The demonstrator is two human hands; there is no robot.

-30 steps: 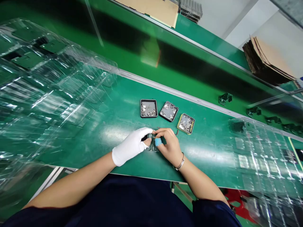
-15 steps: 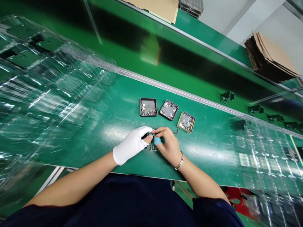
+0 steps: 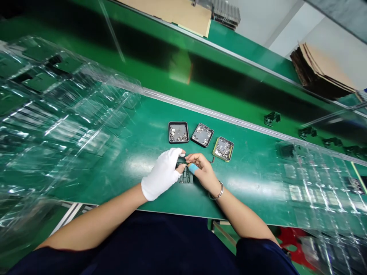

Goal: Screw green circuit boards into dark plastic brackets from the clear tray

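In a white glove with bare fingertips, my left hand (image 3: 164, 172) curls around the left and upper side of a small dark slotted part (image 3: 186, 177) on the green bench, thumb against it. My right hand (image 3: 204, 172), with a blue wrap on one digit and a bracelet at the wrist, meets it from the other side. Its thumb and fingertips are pinched together over the part's upper end; what is between them is too small to make out. Just behind the right hand, the short end of a dark hex key (image 3: 213, 159) shows.
Three small trays of shiny metal pieces stand beyond my hands: left tray (image 3: 178, 132), middle tray (image 3: 202, 135), right tray (image 3: 223, 149). Clear plastic trays (image 3: 94, 110) are stacked at left, with more clear trays (image 3: 311, 187) at right. Dark parts (image 3: 272, 118) line the ledge behind.
The view has shifted slightly. My hands have drawn a little apart, uncovering more of the dark slotted part, and my right fingers have loosened somewhat from their curl.
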